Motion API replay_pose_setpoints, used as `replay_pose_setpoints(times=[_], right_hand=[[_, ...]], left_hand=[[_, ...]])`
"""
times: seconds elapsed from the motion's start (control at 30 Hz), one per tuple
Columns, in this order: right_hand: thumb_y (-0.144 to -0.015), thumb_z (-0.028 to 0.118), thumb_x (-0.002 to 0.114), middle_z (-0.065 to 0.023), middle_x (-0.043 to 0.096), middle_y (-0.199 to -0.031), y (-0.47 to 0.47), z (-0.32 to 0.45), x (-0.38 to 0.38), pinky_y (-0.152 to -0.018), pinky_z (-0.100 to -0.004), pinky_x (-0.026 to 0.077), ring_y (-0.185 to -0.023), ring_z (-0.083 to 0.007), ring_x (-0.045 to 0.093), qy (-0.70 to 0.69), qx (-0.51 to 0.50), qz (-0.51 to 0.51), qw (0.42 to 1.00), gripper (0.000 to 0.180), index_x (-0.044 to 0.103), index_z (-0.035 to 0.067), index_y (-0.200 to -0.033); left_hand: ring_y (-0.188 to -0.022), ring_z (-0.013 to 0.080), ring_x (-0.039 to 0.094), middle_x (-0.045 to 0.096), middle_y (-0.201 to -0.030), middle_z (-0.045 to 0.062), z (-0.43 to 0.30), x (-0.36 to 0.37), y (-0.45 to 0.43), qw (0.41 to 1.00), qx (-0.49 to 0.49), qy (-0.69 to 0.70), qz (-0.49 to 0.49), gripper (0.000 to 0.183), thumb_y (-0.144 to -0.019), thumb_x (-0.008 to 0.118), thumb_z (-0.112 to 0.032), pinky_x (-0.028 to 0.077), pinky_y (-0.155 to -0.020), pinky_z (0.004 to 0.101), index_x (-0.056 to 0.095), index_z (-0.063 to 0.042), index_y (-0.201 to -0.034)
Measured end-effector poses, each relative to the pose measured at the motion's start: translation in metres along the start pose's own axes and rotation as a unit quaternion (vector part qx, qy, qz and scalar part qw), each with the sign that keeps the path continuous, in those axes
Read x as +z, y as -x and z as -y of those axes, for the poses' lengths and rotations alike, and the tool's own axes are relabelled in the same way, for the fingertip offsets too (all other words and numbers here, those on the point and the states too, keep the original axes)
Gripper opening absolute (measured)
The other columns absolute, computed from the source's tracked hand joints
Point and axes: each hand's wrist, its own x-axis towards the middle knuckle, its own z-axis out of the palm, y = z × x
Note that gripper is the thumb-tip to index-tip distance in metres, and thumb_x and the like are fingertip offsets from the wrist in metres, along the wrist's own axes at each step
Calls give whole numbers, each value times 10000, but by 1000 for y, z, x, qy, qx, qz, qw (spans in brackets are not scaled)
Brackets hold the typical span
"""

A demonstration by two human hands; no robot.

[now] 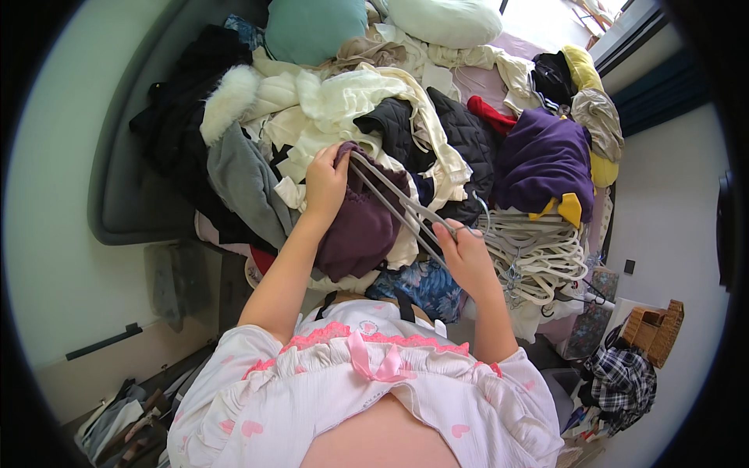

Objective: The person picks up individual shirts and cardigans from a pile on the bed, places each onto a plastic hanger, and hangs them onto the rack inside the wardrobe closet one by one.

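Note:
My left hand point(329, 181) pinches the upper edge of a dark maroon garment point(363, 234), which hangs down with gathered fabric along its top. Grey plastic hangers point(404, 199), apparently two held together, run from that edge to my right hand point(465, 251). My right fingers close around them near their metal hooks point(483, 213). The hangers' far ends meet the garment beside my left fingers; how far they reach inside it is hidden. Behind the garment lies a heap of cream clothes point(351, 99). A black quilted jacket point(459, 134) lies beyond the hangers.
Many white hangers point(532, 257) are piled to the right, below a purple garment point(544, 158). A grey hoodie point(246, 175) with a fluffy white trim lies left. Blue floral fabric point(421, 286) is close before me. A green pillow point(316, 29) and grey headboard point(134, 187) stand beyond.

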Motion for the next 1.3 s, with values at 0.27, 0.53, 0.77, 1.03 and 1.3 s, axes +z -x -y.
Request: replay_pose_setpoints(times=[0.27, 0.53, 0.77, 1.03, 1.3], right_hand=[[-908, 261, 508, -209, 487, -537, -9, 29, 50, -470, -370, 375, -460, -309, 486, -37, 0, -30, 999, 356, 545, -69, -779], [-847, 305, 592, -179, 520, -562, -19, 54, 47, -477, -362, 404, -496, -274, 540, 45, -108, -39, 992, 308, 624, 5, -783], [-780, 165, 667, -93, 502, -636, -39, 131, -9, -581, -317, 395, -607, -198, 486, 105, -246, -117, 956, 155, 611, 25, -816], [-751, 70, 628, -161, 522, -1071, -39, 194, 96, -863, -361, 387, -995, -323, 486, 10, -476, -201, 856, 518, 406, -28, -1209], [-772, 435, 628, -207, 536, -638, -46, 223, 92, -861, -441, 408, -819, -429, 546, 146, -545, 186, 805, 449, 572, -10, -797]], left_hand=[[-679, 336, 542, 525, -759, 147, -31, -33, 34, 991, 129, -17, 37, 220, -819, 584, -94, 434, -583, 380, 603, -29, -1028], [-689, 293, 538, 534, -706, 107, -62, -114, 22, 954, 271, -106, 68, 298, -780, 644, -254, 412, -633, 373, 652, -25, -971], [-674, 288, 566, 572, -665, 149, -101, -202, -37, 934, 184, -167, 255, 515, -697, 648, -537, 423, -639, 365, 631, -23, -707], [-550, 41, 376, 417, -565, -1, -180, -295, -22, 978, 170, -120, -7, 303, -796, 668, -278, 324, -485, 227, 609, 13, -736], [-583, 13, 413, 497, -622, -75, -205, -396, 47, 969, 122, -134, -169, 284, -851, 623, -247, 335, -518, 185, 612, 11, -730]])
